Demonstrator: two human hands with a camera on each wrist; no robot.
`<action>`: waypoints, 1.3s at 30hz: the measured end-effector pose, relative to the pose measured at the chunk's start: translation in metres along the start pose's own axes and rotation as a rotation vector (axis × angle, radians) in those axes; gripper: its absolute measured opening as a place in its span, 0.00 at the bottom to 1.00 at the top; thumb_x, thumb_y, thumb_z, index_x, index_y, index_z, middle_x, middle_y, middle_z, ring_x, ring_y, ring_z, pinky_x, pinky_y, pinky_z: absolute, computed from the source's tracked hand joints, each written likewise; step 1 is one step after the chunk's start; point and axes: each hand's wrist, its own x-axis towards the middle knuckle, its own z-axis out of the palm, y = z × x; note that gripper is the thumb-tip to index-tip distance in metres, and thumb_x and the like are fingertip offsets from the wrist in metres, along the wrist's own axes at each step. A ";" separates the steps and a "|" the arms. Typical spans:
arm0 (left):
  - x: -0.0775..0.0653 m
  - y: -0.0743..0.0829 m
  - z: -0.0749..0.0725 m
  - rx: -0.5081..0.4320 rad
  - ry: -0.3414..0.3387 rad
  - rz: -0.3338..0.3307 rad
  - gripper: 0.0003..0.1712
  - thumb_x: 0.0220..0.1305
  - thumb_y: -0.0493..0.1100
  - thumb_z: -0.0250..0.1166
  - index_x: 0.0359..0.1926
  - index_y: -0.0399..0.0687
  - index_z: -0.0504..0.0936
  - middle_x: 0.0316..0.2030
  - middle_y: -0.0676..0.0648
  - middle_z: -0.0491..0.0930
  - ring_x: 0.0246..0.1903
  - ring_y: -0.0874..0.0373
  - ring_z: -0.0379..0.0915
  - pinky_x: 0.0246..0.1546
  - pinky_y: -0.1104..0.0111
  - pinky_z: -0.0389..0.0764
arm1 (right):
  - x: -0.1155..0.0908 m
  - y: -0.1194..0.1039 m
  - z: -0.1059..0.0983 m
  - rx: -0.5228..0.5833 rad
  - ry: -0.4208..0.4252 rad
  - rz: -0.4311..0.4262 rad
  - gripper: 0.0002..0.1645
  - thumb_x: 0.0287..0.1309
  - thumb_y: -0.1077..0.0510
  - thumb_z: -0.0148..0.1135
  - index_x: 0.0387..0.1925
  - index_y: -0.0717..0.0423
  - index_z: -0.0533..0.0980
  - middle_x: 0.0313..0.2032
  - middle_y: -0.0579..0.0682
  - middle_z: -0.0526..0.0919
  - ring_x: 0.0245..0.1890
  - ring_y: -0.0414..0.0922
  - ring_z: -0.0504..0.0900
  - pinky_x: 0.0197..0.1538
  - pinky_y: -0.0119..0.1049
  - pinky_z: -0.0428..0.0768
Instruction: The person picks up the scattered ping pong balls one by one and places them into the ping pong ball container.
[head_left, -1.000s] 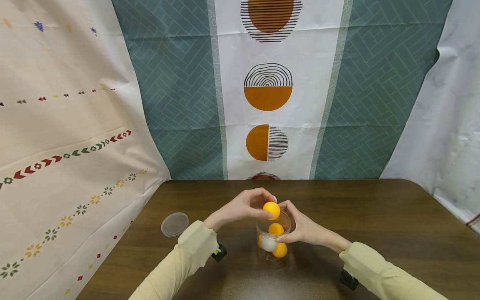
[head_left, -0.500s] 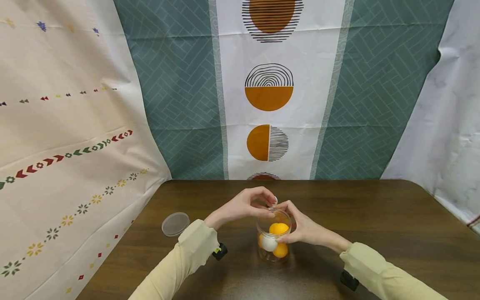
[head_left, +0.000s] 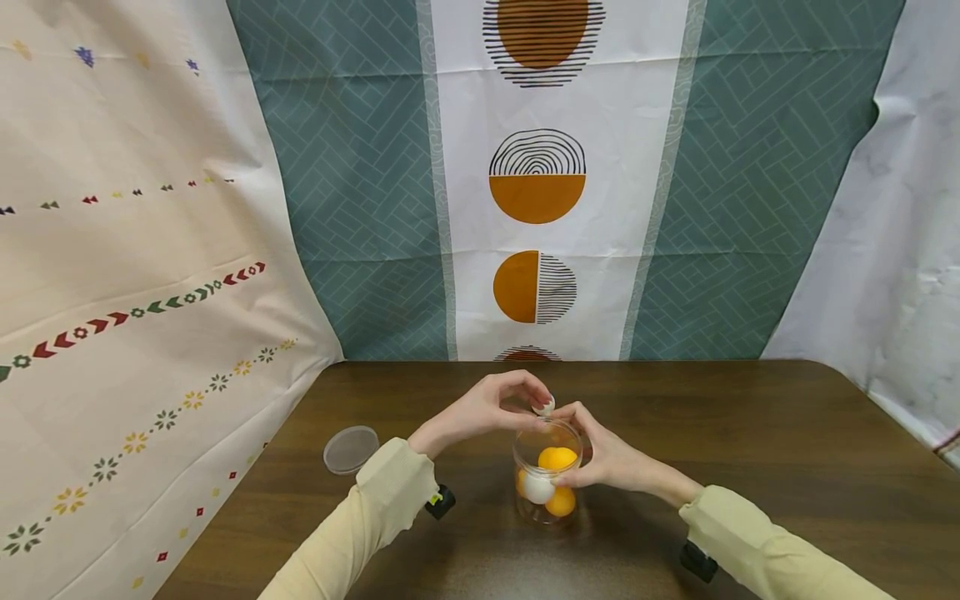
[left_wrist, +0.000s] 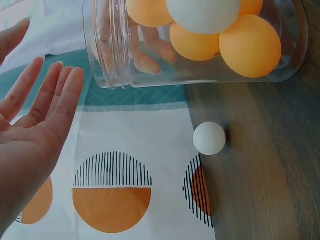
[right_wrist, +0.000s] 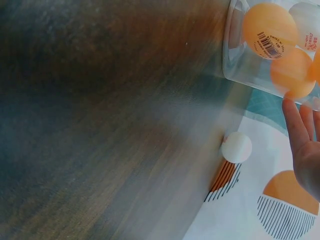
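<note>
A clear screw-neck plastic jar stands upright, with several orange table tennis balls and a white one inside. My right hand holds the jar from the right, thumb in front and fingers behind. Over the jar's mouth, my left hand hovers with its thumb and fingers apart; in the left wrist view nothing lies between them. Another white ball rests on the table behind the jar. From the head it shows only partly, past my left fingertips.
A round translucent lid lies on the brown wooden table, left of the jar. Patterned cloth hangs behind the table's far edge, with more cloth along both sides.
My left fingers have let go of an orange ball, which has dropped into the jar. More of the white ball behind shows now. My right hand stays on the jar.
</note>
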 end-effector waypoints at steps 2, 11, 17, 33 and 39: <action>0.000 0.001 -0.001 0.016 0.008 -0.001 0.15 0.53 0.29 0.64 0.44 0.33 0.74 0.40 0.43 0.74 0.44 0.41 0.69 0.43 0.60 0.73 | 0.000 0.000 0.000 0.001 0.000 0.005 0.39 0.46 0.59 0.68 0.56 0.54 0.55 0.57 0.55 0.60 0.54 0.56 0.63 0.44 0.43 0.74; 0.000 -0.008 -0.007 0.083 0.165 -0.025 0.16 0.56 0.33 0.63 0.45 0.31 0.73 0.41 0.41 0.75 0.43 0.44 0.70 0.43 0.60 0.72 | 0.001 0.002 0.001 0.027 -0.007 -0.014 0.39 0.46 0.60 0.68 0.55 0.57 0.55 0.55 0.59 0.62 0.56 0.55 0.62 0.47 0.43 0.72; 0.000 -0.022 -0.011 0.087 0.270 -0.057 0.17 0.55 0.34 0.64 0.46 0.32 0.73 0.42 0.41 0.75 0.45 0.43 0.70 0.45 0.57 0.70 | 0.001 0.003 0.002 0.024 0.000 -0.014 0.40 0.45 0.60 0.69 0.55 0.56 0.55 0.54 0.61 0.62 0.54 0.56 0.63 0.44 0.44 0.74; 0.010 -0.055 -0.011 0.156 0.371 -0.103 0.16 0.54 0.34 0.66 0.43 0.33 0.74 0.43 0.39 0.75 0.44 0.41 0.71 0.45 0.52 0.69 | 0.002 0.001 0.003 0.012 0.000 -0.024 0.40 0.45 0.60 0.69 0.55 0.56 0.55 0.55 0.63 0.61 0.55 0.55 0.62 0.44 0.44 0.74; 0.019 -0.085 -0.013 0.195 0.410 -0.121 0.17 0.53 0.39 0.67 0.43 0.37 0.75 0.42 0.45 0.76 0.43 0.46 0.72 0.42 0.59 0.72 | 0.001 -0.002 0.002 0.023 0.000 -0.028 0.40 0.45 0.61 0.69 0.55 0.57 0.56 0.54 0.64 0.62 0.54 0.57 0.63 0.43 0.43 0.74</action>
